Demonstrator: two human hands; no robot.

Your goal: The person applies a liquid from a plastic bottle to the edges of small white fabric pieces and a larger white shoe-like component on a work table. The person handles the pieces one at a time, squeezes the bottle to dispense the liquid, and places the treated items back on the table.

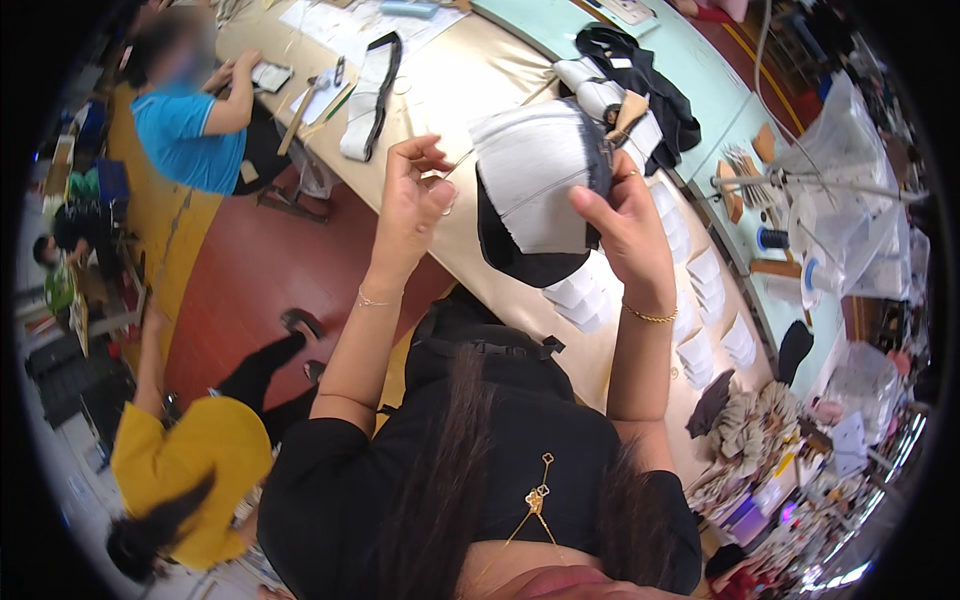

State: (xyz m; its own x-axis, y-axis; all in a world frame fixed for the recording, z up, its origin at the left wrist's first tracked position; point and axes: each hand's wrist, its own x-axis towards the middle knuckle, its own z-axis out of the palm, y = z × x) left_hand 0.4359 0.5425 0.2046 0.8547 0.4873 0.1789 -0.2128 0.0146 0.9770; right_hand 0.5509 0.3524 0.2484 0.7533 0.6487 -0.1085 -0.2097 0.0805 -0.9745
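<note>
My right hand (640, 225) grips a black fabric piece with a white backing (530, 170) by its right side, thumb pressed on the white face. The piece hangs above the table, its black part (535, 268) showing below the white. To its left, my left hand (412, 205) is raised with its fingers curled toward the thumb. A thin dark line runs between those fingers and the fabric; whether it is a thread or a slim tool, I cannot make out.
White pieces (705, 285) lie in overlapping rows on the beige table (480, 60). A black-and-white strip (372, 100) lies beyond my left hand, dark garments (655, 85) at the far right. Thread spools (772, 238) stand on the right-hand table. A person in blue (190, 140) works across the corner.
</note>
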